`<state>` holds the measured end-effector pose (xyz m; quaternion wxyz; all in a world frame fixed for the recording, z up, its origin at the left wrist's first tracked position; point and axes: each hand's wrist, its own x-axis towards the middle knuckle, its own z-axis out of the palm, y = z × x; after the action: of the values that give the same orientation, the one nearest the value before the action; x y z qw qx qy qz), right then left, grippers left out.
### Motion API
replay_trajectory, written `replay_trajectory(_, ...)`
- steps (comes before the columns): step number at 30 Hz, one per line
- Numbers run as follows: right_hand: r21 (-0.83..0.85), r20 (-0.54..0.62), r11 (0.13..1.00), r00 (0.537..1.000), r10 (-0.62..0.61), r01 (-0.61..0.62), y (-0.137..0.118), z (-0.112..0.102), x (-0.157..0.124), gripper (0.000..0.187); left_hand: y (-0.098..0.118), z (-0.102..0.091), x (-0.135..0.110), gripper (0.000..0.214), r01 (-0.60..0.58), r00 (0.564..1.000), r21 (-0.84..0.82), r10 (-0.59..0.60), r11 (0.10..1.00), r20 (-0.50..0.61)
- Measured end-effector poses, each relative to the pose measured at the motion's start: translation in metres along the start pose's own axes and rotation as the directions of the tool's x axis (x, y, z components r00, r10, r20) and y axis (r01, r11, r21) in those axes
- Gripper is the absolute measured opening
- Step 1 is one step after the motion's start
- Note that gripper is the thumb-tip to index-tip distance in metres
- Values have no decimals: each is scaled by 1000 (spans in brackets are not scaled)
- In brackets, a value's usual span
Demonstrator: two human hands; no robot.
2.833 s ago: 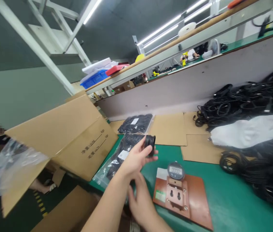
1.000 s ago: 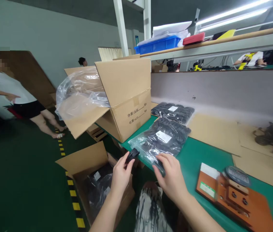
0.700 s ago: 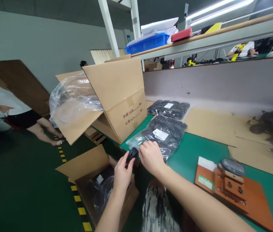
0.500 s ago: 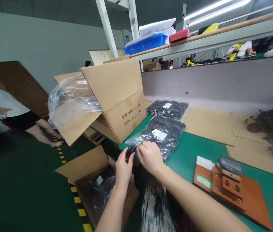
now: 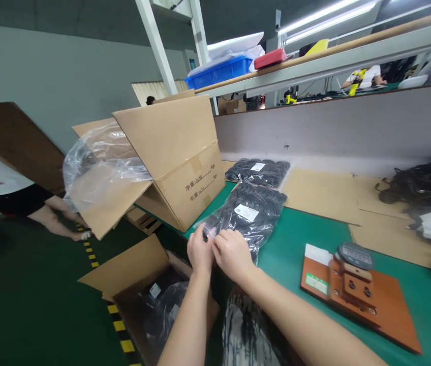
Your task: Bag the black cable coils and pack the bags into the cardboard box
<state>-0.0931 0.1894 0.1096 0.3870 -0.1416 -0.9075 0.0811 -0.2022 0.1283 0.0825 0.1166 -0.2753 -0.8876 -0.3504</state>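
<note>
A clear plastic bag (image 5: 265, 223) packed with black coiled cords, a white label on top, lies at the green bench's near edge. My left hand (image 5: 200, 253) is closed at the loose end of this bag, fingers curled round a small black ribbed piece (image 5: 205, 235) that is mostly hidden. Right beside it, my right hand (image 5: 234, 254) is closed in a pinch on the bag's plastic edge, its fingertips almost touching the left ones. Behind lies a second bag of black cords (image 5: 257, 173), also labelled.
A large open carton (image 5: 188, 178) with plastic lining stands left on the bench. Below, an open box (image 5: 131, 300) holds labelled bags. At right are an orange gauge fixture (image 5: 360, 295) and black cables (image 5: 425, 188). A person (image 5: 9, 178) stands far left.
My left hand has turned and moved nearer my right, covering most of the black piece that showed before. The camera view has shifted slightly right.
</note>
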Motion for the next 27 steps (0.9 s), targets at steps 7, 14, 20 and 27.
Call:
replay_trajectory(7, 91, 27, 995, 999, 28, -30, 8, -28, -32, 8, -4, -11, 7, 43, -96, 984, -52, 102, 994, 145)
replay_trajectory(14, 170, -5, 957, 971, 238, -234, 25, -43, -90, 32, -15, -21, 9, 46, -198, 928, -75, 211, 977, 306)
replay_trajectory(20, 224, 102, 923, 949, 298, -314, 27, -36, -96, 22, -10, -25, 21, 47, -218, 890, -57, 223, 974, 398)
replay_trajectory(27, 156, 32, 963, 975, 219, -221, 26, -36, -96, 8, -8, -32, 18, 49, -234, 862, -33, 223, 972, 456)
